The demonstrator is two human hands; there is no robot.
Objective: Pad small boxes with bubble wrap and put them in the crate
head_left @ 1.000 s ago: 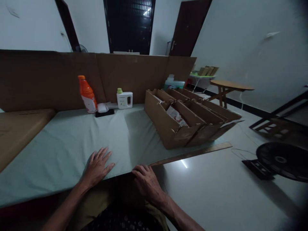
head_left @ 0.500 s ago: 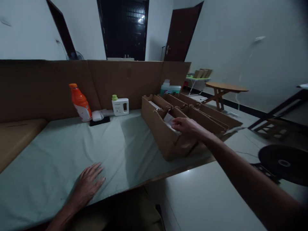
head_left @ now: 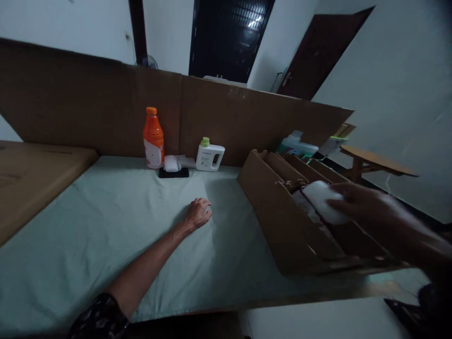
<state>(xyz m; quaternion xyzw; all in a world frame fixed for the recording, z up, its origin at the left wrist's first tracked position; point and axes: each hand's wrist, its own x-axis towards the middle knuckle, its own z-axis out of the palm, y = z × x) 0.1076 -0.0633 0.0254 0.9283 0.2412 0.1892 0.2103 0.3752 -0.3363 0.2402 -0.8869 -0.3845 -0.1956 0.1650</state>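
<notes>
My right hand [head_left: 356, 202], blurred by motion, grips a white packet [head_left: 322, 201] just above the near compartments of the divided cardboard box [head_left: 270, 212]. The packet's exact kind is smeared. Pale, clear-wrapped items [head_left: 307, 207] lie in the compartment beneath it. Over the green cloth [head_left: 120, 212], left of the box, my left hand [head_left: 198, 213] has loosely curled fingers, a gap between thumb and forefinger, and nothing in it.
Along the cardboard screen [head_left: 226, 108] stand an orange bottle [head_left: 153, 139] and a white jug with a green cap [head_left: 209, 157]. Between them a white wrapped bundle [head_left: 172, 163] rests on a flat black object [head_left: 174, 173]. A teal bottle [head_left: 298, 147] is behind the box.
My right hand has lifted a white packet up out of the box compartment. My left hand has moved forward and right across the cloth, its fingers now curled. The view has turned and tilted.
</notes>
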